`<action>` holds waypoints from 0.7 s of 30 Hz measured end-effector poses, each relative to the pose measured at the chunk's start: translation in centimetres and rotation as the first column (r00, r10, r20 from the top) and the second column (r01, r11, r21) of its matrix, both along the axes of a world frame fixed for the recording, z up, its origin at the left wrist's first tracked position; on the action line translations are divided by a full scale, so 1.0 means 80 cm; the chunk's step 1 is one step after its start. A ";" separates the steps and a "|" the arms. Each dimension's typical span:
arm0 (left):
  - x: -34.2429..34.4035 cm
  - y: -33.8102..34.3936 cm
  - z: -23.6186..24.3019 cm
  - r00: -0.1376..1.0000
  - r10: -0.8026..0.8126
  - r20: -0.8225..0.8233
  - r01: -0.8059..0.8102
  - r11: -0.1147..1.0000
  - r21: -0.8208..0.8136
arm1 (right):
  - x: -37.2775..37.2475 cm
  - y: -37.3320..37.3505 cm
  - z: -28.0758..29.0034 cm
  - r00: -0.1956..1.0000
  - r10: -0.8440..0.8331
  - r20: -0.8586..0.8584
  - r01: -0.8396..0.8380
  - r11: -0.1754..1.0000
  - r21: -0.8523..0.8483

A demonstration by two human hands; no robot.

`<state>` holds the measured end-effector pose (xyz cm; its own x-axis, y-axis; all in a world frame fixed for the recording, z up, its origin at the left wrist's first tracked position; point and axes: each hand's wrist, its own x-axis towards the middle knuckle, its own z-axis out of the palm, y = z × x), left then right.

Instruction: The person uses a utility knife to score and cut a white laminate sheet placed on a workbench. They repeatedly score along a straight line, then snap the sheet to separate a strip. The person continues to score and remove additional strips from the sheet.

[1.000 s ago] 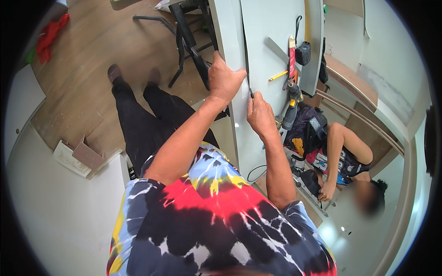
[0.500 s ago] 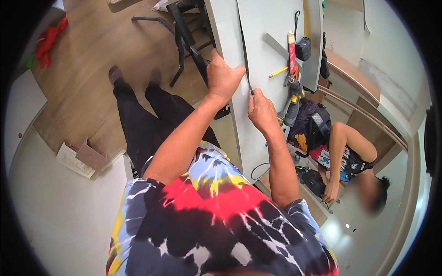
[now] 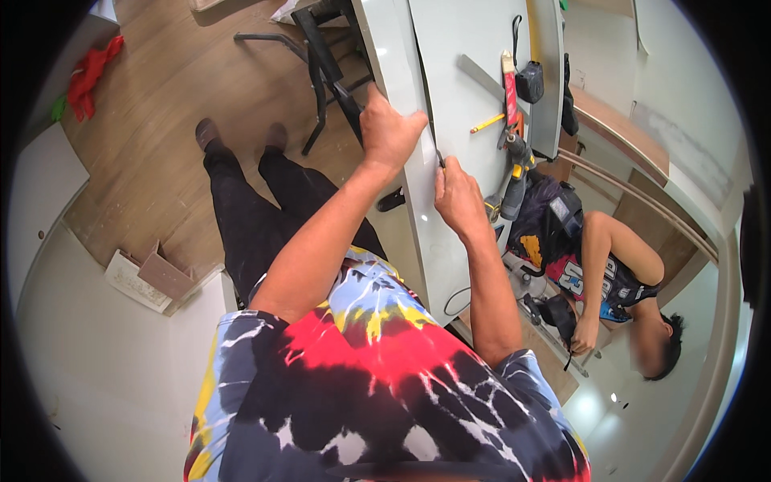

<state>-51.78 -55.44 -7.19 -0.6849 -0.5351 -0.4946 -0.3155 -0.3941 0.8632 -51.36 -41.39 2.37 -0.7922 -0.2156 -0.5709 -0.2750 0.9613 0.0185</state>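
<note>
A long white board [image 3: 399, 68] runs away from me, beside a wider white panel [image 3: 454, 48]; a dark narrow gap separates them. My left hand [image 3: 387, 132] is closed over the board's left edge, its thumb lying on top and pointing at the gap. Just right of the gap, my right hand [image 3: 459, 193] pinches a thin dark pointed tool [image 3: 440, 159], its tip at the gap. Most of that tool is hidden in my fingers, so its kind is unclear.
On the panel's right lie a red-handled handsaw [image 3: 509, 92], a yellow pencil [image 3: 487, 123], a black tape measure [image 3: 529, 82] and a drill [image 3: 516, 181]. A co-worker [image 3: 602, 265] crouches at right. A black metal stand [image 3: 321, 76] is at left, red gloves [image 3: 92, 76] beyond.
My hands keep nearly the same place and grip at the gap. The whole view has shifted slightly, and the co-worker's hand and head have moved a little.
</note>
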 end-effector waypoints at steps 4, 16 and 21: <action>0.001 0.000 0.001 1.000 -0.004 0.016 0.004 1.000 0.008 | -0.003 0.001 0.001 1.000 0.023 0.016 -0.023 0.999 0.022; 0.002 -0.003 0.007 0.999 -0.010 0.040 0.010 1.000 -0.009 | -0.007 -0.007 0.003 1.000 0.001 0.028 -0.001 1.000 0.008; 0.002 -0.003 0.009 0.999 0.038 -0.012 -0.038 0.999 -0.011 | -0.002 0.006 0.047 0.999 -0.031 0.027 0.033 0.996 -0.085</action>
